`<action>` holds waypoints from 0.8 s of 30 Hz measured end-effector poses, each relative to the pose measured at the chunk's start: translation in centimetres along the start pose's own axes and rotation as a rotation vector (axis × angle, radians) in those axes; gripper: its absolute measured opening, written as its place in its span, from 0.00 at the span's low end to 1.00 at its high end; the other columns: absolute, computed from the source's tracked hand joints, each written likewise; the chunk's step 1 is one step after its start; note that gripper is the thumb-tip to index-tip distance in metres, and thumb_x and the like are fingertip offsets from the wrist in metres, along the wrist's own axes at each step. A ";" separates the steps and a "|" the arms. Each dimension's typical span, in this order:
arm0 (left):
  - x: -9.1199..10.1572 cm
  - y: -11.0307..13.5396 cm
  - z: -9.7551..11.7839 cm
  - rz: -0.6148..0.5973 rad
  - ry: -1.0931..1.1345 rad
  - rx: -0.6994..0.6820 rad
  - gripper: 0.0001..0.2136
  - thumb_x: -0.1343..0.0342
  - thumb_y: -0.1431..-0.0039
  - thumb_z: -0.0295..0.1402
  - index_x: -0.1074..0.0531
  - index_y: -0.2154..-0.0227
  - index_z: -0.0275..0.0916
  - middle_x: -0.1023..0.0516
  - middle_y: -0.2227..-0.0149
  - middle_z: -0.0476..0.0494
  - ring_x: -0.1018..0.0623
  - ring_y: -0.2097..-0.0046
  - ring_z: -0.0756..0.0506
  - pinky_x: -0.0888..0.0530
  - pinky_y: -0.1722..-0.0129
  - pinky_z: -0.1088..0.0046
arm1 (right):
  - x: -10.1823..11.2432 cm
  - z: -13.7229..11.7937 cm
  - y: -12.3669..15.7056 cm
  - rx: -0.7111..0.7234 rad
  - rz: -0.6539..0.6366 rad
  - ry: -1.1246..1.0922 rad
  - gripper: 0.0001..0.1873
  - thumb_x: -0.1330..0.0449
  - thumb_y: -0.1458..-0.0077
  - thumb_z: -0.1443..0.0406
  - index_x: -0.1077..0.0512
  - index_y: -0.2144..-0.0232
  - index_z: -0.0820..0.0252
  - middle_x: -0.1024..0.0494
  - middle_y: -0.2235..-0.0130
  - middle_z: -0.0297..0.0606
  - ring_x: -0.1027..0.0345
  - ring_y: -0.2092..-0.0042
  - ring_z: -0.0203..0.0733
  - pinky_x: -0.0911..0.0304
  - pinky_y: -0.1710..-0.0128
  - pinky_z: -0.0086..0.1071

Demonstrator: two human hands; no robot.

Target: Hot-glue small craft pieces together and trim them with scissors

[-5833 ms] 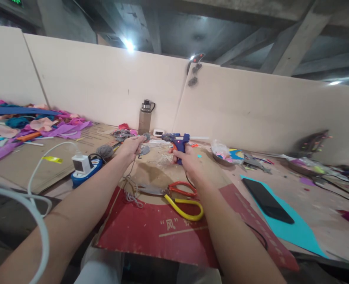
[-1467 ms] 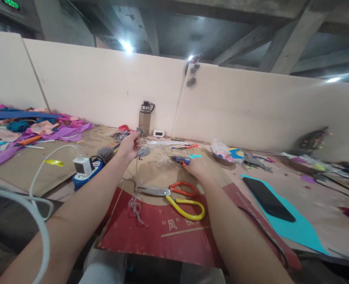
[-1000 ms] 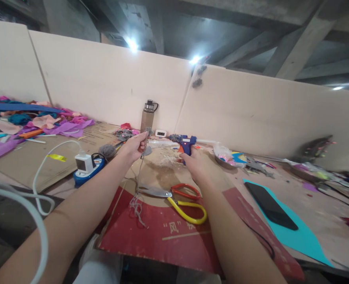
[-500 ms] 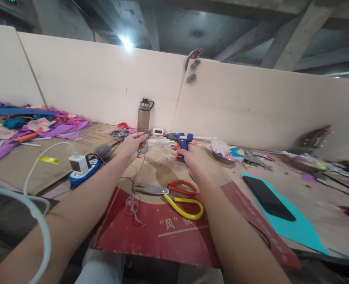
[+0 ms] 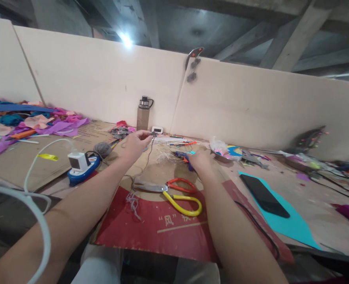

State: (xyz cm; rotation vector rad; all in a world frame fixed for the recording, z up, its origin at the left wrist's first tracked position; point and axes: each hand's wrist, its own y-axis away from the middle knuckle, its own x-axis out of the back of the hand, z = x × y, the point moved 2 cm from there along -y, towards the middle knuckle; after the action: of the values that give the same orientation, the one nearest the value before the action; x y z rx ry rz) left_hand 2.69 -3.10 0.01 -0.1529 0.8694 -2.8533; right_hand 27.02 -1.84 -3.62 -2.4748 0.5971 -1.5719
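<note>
My left hand [image 5: 135, 146] is closed in a pinch on a small grey piece [image 5: 153, 134], with a strand of grey yarn [image 5: 149, 156] trailing from it down to the board. On the right, my right hand [image 5: 201, 161] is wrapped round a blue hot glue gun [image 5: 190, 167], held low and tipped over near the tabletop, its nozzle to the left. My own hand hides most of the handle. Between my forearms lie scissors [image 5: 165, 188] with one red and one yellow handle, blades to the left, beside a loose tangle of pale yarn [image 5: 133, 205].
A blue power socket [image 5: 84, 173] with a white plug and cable stands at left, near a grey yarn ball [image 5: 102, 149]. Behind are a bottle [image 5: 143, 117] and a small white clock [image 5: 157, 129]. A phone [image 5: 264, 195] lies on turquoise sheet at right, below a bowl [image 5: 223, 157].
My right hand has lowered the glue gun from upright to a tipped position near the table. My left hand has shifted slightly right with the grey piece.
</note>
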 end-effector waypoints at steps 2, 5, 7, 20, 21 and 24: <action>-0.3 0.4 0.5 -0.003 -0.001 -0.011 0.03 0.40 0.55 0.28 0.24 0.75 0.35 0.27 0.78 0.49 0.34 0.76 0.52 0.40 0.76 0.78 | 0.6 -1.5 0.7 -0.018 0.077 -0.251 0.14 0.47 0.49 0.56 0.34 0.70 0.63 0.25 0.64 0.52 0.30 0.57 0.51 0.38 0.59 0.40; -0.9 1.0 0.9 0.001 0.025 -0.018 0.03 0.38 0.58 0.26 0.24 0.76 0.36 0.26 0.77 0.48 0.33 0.74 0.51 0.39 0.73 0.77 | 0.2 -5.3 2.5 0.054 -0.070 -0.874 0.17 0.49 0.49 0.50 0.40 0.67 0.57 0.26 0.65 0.38 0.29 0.64 0.38 0.35 0.65 0.32; -1.3 1.3 1.1 0.003 0.016 -0.029 0.03 0.38 0.58 0.25 0.24 0.77 0.36 0.27 0.77 0.49 0.33 0.74 0.52 0.39 0.73 0.78 | -0.6 -7.7 3.7 0.088 -0.242 -1.216 0.20 0.43 0.54 0.51 0.44 0.66 0.55 0.28 0.64 0.34 0.29 0.66 0.35 0.35 0.66 0.30; -2.7 1.3 -0.3 -0.222 0.260 0.140 0.05 0.41 0.52 0.30 0.27 0.79 0.34 0.32 0.82 0.49 0.35 0.79 0.54 0.38 0.79 0.77 | -0.6 -7.2 3.4 0.290 -0.007 -0.968 0.09 0.45 0.52 0.60 0.33 0.72 0.60 0.37 0.77 0.27 0.47 0.75 0.31 0.49 0.75 0.26; -2.8 1.2 -0.5 -0.235 0.325 0.183 0.05 0.40 0.53 0.30 0.27 0.79 0.34 0.32 0.82 0.48 0.35 0.79 0.54 0.38 0.79 0.77 | -0.5 -7.1 3.4 0.290 0.011 -0.944 0.09 0.45 0.52 0.59 0.33 0.73 0.60 0.38 0.77 0.27 0.48 0.75 0.31 0.50 0.74 0.26; -3.1 1.1 -1.0 -0.264 0.471 0.291 0.05 0.38 0.55 0.28 0.28 0.79 0.33 0.32 0.82 0.48 0.34 0.79 0.54 0.37 0.80 0.78 | -0.4 -7.2 3.5 0.296 0.036 -0.900 0.11 0.47 0.50 0.58 0.34 0.74 0.60 0.38 0.77 0.28 0.47 0.74 0.32 0.50 0.74 0.26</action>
State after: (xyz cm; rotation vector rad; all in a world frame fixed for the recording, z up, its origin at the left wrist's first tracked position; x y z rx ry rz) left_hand 5.76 -2.90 -1.65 0.4918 0.5122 -3.2861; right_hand 19.60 -4.20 -2.00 -2.5391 0.2261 -0.3641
